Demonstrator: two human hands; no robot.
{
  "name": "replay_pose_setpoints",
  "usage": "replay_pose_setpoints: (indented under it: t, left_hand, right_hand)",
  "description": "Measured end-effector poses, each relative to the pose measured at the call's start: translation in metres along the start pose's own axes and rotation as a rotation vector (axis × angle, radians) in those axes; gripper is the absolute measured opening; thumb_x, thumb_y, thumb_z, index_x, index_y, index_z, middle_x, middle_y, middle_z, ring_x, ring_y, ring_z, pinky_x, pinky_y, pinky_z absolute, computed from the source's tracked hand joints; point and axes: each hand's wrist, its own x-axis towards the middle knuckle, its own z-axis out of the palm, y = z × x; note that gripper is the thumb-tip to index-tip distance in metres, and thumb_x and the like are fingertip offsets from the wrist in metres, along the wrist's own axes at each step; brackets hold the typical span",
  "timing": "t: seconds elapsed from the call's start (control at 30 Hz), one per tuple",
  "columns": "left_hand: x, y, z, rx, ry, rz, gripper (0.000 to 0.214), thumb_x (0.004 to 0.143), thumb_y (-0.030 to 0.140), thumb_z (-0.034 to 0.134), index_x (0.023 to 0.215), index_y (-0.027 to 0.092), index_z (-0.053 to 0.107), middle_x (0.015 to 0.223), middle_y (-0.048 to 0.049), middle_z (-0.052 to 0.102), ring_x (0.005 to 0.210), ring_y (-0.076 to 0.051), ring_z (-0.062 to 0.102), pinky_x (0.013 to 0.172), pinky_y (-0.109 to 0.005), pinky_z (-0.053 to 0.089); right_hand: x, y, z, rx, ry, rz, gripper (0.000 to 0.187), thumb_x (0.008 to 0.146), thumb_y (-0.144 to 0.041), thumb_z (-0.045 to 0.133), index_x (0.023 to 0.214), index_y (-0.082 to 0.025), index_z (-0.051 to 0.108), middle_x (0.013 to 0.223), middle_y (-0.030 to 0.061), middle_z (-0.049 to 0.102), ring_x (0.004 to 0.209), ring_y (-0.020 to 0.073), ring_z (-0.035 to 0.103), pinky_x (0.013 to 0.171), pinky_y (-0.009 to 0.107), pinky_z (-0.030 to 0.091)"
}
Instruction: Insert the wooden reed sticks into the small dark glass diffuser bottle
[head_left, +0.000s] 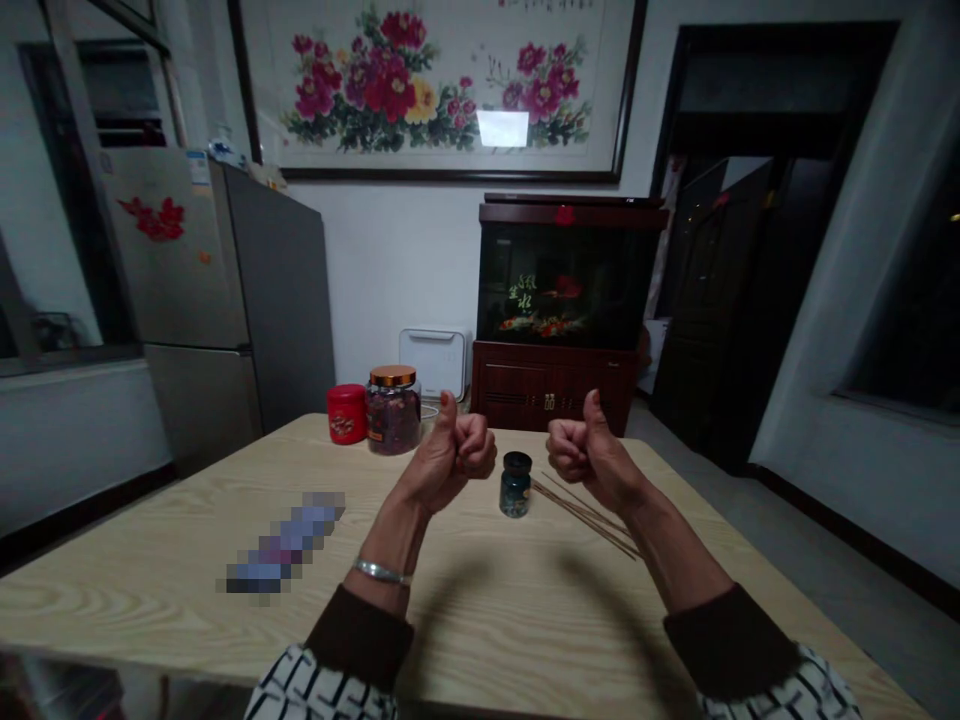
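Observation:
My left hand point(454, 455) and my right hand point(592, 450) are raised above the pale wooden table point(480, 620), both closed in fists with thumbs up and holding nothing. Between them stands a small dark glass bottle point(516, 487), nearest my right hand but not touched. Several thin sticks point(585, 515) lie on the table under my right hand. Beyond my left hand are a glass jar of dried red flowers with a gold lid point(393, 412) and a red round tin point(346, 413). A pixelated, unreadable flat object point(285, 540) lies at the table's left. A silver bangle point(382, 571) circles my left wrist.
A grey refrigerator point(277, 290) stands behind the table's left corner. A lit fish tank on a dark wooden cabinet point(559, 300) and a small white appliance point(433, 362) stand behind the far edge. A dark doorway point(750, 220) opens at the right.

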Motion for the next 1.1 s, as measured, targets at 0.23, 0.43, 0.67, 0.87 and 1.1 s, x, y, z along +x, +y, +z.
replay_pose_setpoints:
  t: [0.23, 0.43, 0.67, 0.87, 1.1]
  left_hand:
    - [-0.001, 0.037, 0.018, -0.158, -0.128, -0.001, 0.073, 0.080, 0.086, 0.027, 0.050, 0.019, 0.031, 0.046, 0.0052, 0.026, 0.044, -0.009, 0.026, 0.049, -0.025, 0.029]
    - [-0.012, -0.005, 0.004, -0.259, -0.231, -0.127, 0.072, 0.079, 0.086, 0.029, 0.050, 0.019, 0.030, 0.043, 0.0062, 0.022, 0.041, -0.009, 0.024, 0.047, -0.024, 0.028]
    - [-0.016, -0.040, -0.013, -0.301, -0.214, -0.199, 0.072, 0.078, 0.085, 0.030, 0.051, 0.019, 0.028, 0.043, 0.0073, 0.017, 0.041, -0.009, 0.021, 0.047, -0.024, 0.026]
    - [-0.009, -0.045, -0.019, -0.165, -0.122, -0.219, 0.075, 0.073, 0.092, 0.025, 0.050, 0.020, 0.026, 0.042, 0.0063, 0.020, 0.041, -0.009, 0.024, 0.047, -0.025, 0.028]
    - [-0.009, -0.101, -0.059, 0.169, 0.362, -0.247, 0.052, 0.076, 0.066, 0.066, 0.076, 0.018, 0.047, 0.067, 0.0034, 0.050, 0.053, -0.007, 0.040, 0.052, -0.020, 0.028]
  right_hand:
    - [-0.010, -0.040, 0.007, 0.157, -0.255, -0.050, 0.075, 0.078, -0.088, 0.011, 0.052, -0.021, 0.033, 0.046, -0.0074, 0.025, 0.040, 0.0057, 0.015, 0.041, 0.022, 0.012]
    - [-0.018, 0.006, -0.001, 0.251, -0.361, 0.027, 0.076, 0.078, -0.088, 0.008, 0.052, -0.021, 0.034, 0.044, -0.0069, 0.028, 0.038, 0.0054, 0.018, 0.041, 0.022, 0.015]
    - [-0.017, 0.037, -0.015, 0.270, -0.334, 0.079, 0.075, 0.078, -0.087, 0.009, 0.052, -0.022, 0.032, 0.043, -0.0074, 0.028, 0.037, 0.0051, 0.018, 0.040, 0.022, 0.015]
    - [-0.016, 0.036, -0.020, 0.202, -0.252, 0.124, 0.075, 0.076, -0.090, 0.010, 0.052, -0.022, 0.030, 0.044, -0.0078, 0.025, 0.040, 0.0055, 0.016, 0.043, 0.022, 0.014]
    - [-0.006, 0.090, -0.046, -0.195, 0.246, 0.216, 0.062, 0.079, -0.081, 0.042, 0.072, -0.020, 0.046, 0.058, -0.0066, 0.041, 0.044, 0.0061, 0.026, 0.044, 0.020, 0.015]
